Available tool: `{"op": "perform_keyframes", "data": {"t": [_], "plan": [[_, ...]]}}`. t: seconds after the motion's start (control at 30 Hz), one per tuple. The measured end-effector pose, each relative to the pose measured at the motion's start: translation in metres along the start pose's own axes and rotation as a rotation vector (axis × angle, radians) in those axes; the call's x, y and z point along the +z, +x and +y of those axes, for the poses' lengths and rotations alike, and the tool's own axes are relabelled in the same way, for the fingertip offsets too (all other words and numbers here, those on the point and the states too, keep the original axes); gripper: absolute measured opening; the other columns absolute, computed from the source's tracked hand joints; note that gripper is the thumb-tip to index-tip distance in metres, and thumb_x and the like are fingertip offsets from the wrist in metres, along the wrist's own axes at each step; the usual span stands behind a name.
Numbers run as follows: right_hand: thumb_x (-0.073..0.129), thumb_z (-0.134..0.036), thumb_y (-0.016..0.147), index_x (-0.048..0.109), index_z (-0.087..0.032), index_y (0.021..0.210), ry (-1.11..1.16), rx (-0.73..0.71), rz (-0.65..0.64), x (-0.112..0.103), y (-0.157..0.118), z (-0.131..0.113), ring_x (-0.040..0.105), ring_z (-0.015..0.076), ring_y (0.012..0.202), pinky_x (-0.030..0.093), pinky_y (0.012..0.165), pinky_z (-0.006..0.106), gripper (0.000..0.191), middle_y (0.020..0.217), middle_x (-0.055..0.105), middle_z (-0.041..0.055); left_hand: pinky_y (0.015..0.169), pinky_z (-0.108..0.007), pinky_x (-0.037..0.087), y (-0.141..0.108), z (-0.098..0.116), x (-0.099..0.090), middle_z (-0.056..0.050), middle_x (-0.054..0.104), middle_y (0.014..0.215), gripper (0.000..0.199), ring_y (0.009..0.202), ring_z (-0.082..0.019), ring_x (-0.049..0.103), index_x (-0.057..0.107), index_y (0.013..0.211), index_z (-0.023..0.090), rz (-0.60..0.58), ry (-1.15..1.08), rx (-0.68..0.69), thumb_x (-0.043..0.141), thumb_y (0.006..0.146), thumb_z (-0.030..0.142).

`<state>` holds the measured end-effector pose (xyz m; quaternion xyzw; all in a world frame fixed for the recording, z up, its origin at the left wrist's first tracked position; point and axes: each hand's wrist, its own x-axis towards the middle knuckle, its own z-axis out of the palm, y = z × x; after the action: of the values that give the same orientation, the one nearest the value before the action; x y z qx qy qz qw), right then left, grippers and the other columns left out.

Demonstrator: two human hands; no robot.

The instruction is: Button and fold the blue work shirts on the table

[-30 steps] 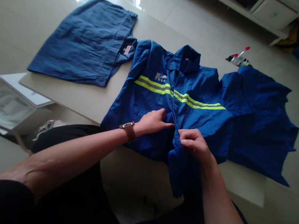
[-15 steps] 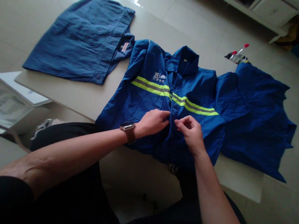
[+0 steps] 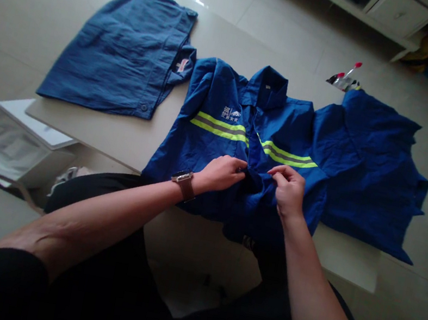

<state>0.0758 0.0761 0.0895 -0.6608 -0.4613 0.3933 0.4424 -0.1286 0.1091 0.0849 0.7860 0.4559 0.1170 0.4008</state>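
A blue jacket (image 3: 220, 147) with yellow-green reflective stripes and a white chest logo lies on the pale table (image 3: 118, 137), its collar pointing away from me. My left hand (image 3: 223, 174), with a watch on the wrist, pinches the front edge of the jacket near the middle. To its right, my right hand (image 3: 288, 187) is closed on the other front flap, which is pulled to the right and lifted into folds below the stripe. The front stands slightly apart between my hands.
Folded blue garments (image 3: 116, 54) lie at the table's left end, and darker blue clothing (image 3: 376, 177) at its right end. Red-capped bottles (image 3: 346, 81) stand behind. A white drawer box (image 3: 22, 143) is at the lower left, a white cabinet (image 3: 397, 15) at the upper right.
My right hand has moved right and taken hold of the front flap, drawing it away from my left hand. The jacket front has opened a little. My left hand has hardly moved.
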Motion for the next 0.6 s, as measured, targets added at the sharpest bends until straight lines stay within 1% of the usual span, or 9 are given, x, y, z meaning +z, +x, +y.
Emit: {"op": "perform_keyframes", "data": {"t": [0.07, 0.13, 0.17, 0.27, 0.37, 0.43, 0.5, 0.57, 0.6], "plan": [[0.06, -0.028, 0.081, 0.073, -0.023, 0.074, -0.169, -0.138, -0.056, 0.002, -0.004, -0.001, 0.06, 0.0185, 0.077, 0.048, 0.074, 0.033, 0.015, 0.079, 0.066, 0.002, 0.062, -0.029, 0.033, 0.0, -0.001, 0.0, -0.003, 0.072, 0.08, 0.015, 0.067, -0.016, 0.058, 0.066, 0.082, 0.022, 0.004, -0.018, -0.003, 0.054, 0.091, 0.026], [0.064, -0.032, 0.084, 0.075, -0.023, 0.083, -0.274, -0.226, -0.142, 0.007, -0.009, -0.003, 0.064, 0.0218, 0.088, 0.05, 0.082, 0.036, 0.015, 0.089, 0.069, 0.0042, 0.064, -0.029, 0.036, 0.0, 0.0, 0.001, -0.004, 0.073, 0.082, 0.015, 0.071, -0.017, 0.061, 0.067, 0.084, 0.022, 0.008, -0.002, -0.006, 0.056, 0.092, 0.029], [0.066, -0.034, 0.085, 0.074, -0.022, 0.085, -0.311, -0.254, -0.167, 0.01, -0.011, -0.003, 0.065, 0.0226, 0.089, 0.05, 0.084, 0.036, 0.015, 0.091, 0.07, 0.0048, 0.065, -0.029, 0.038, 0.0, 0.0, 0.001, -0.004, 0.074, 0.084, 0.016, 0.073, -0.018, 0.063, 0.068, 0.085, 0.022, 0.005, 0.017, -0.005, 0.057, 0.093, 0.031], [0.067, -0.033, 0.086, 0.072, -0.022, 0.082, -0.387, -0.302, -0.2, 0.016, -0.015, -0.003, 0.065, 0.0226, 0.084, 0.05, 0.081, 0.036, 0.013, 0.085, 0.07, 0.0047, 0.07, -0.029, 0.043, 0.0, -0.001, 0.003, -0.006, 0.076, 0.09, 0.018, 0.082, -0.021, 0.069, 0.07, 0.09, 0.023, -0.005, 0.089, -0.015, 0.055, 0.095, 0.03], [0.064, -0.031, 0.087, 0.071, -0.022, 0.08, -0.379, -0.284, -0.25, 0.015, -0.013, -0.001, 0.065, 0.0217, 0.08, 0.049, 0.076, 0.034, 0.013, 0.08, 0.069, 0.0038, 0.073, -0.03, 0.046, 0.0, -0.002, 0.005, -0.007, 0.078, 0.098, 0.023, 0.087, -0.023, 0.071, 0.071, 0.104, 0.024, 0.02, 0.129, -0.071, 0.05, 0.096, 0.024], [0.063, -0.032, 0.086, 0.07, -0.022, 0.079, -0.374, -0.244, -0.211, 0.011, -0.009, 0.002, 0.064, 0.0218, 0.078, 0.048, 0.075, 0.034, 0.014, 0.08, 0.07, 0.0037, 0.076, -0.031, 0.048, 0.0, -0.002, 0.004, -0.008, 0.079, 0.103, 0.03, 0.09, -0.023, 0.072, 0.07, 0.117, 0.025, 0.035, 0.137, -0.074, 0.047, 0.098, 0.023], [0.061, -0.033, 0.086, 0.067, -0.022, 0.078, -0.402, -0.221, -0.093, 0.007, -0.006, 0.005, 0.064, 0.0226, 0.079, 0.048, 0.076, 0.036, 0.015, 0.081, 0.07, 0.0047, 0.079, -0.031, 0.049, 0.0, 0.0, 0.0, -0.008, 0.079, 0.105, 0.034, 0.092, -0.023, 0.073, 0.07, 0.123, 0.025, 0.012, 0.153, -0.014, 0.046, 0.1, 0.025], [0.062, -0.032, 0.083, 0.065, -0.022, 0.078, -0.44, -0.223, 0.033, 0.003, -0.003, 0.006, 0.063, 0.023, 0.08, 0.048, 0.079, 0.037, 0.011, 0.082, 0.069, 0.0054, 0.08, -0.032, 0.049, -0.001, 0.001, -0.006, -0.008, 0.079, 0.102, 0.033, 0.091, -0.024, 0.073, 0.072, 0.121, 0.026, -0.042, 0.192, 0.076, 0.048, 0.099, 0.027], [0.062, -0.03, 0.081, 0.064, -0.022, 0.079, -0.453, -0.22, 0.072, 0.002, -0.002, 0.006, 0.062, 0.0226, 0.079, 0.048, 0.079, 0.037, 0.008, 0.081, 0.068, 0.0048, 0.078, -0.032, 0.049, -0.002, 0.002, -0.009, -0.008, 0.079, 0.099, 0.031, 0.089, -0.024, 0.073, 0.074, 0.116, 0.026, -0.077, 0.222, 0.115, 0.05, 0.096, 0.026]]}}
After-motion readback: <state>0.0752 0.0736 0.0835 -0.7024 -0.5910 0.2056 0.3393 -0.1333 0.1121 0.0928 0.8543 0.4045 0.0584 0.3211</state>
